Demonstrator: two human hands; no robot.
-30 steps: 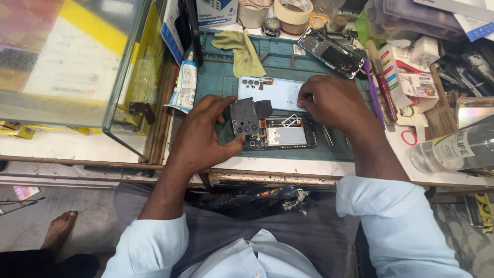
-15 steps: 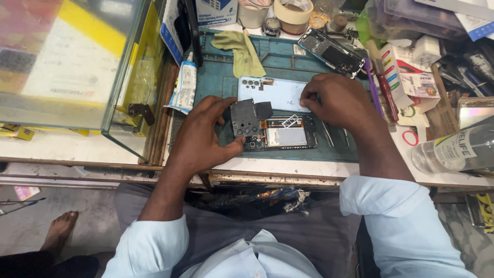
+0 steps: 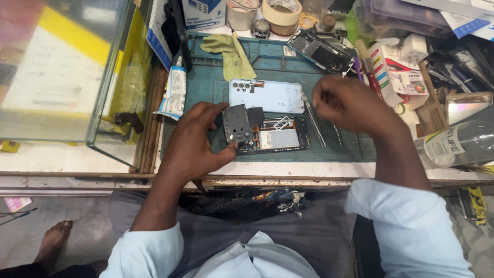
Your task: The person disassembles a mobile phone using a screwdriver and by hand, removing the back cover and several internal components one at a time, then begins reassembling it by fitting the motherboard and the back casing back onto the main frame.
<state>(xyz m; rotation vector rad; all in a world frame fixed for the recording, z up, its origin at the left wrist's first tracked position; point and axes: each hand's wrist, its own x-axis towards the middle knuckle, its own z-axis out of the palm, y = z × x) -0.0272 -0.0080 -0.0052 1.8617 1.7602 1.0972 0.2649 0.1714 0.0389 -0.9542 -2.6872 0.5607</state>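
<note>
I note the left hand [image 3: 198,141] pinching a dark camera plate [image 3: 236,123] over the opened phone [image 3: 275,136], centre frame on the green mat [image 3: 206,87]. Right hand [image 3: 347,103] hovers loosely curled; any grip I cannot tell. Risk, I judge: the plate slips and scratches the exposed board.
</note>
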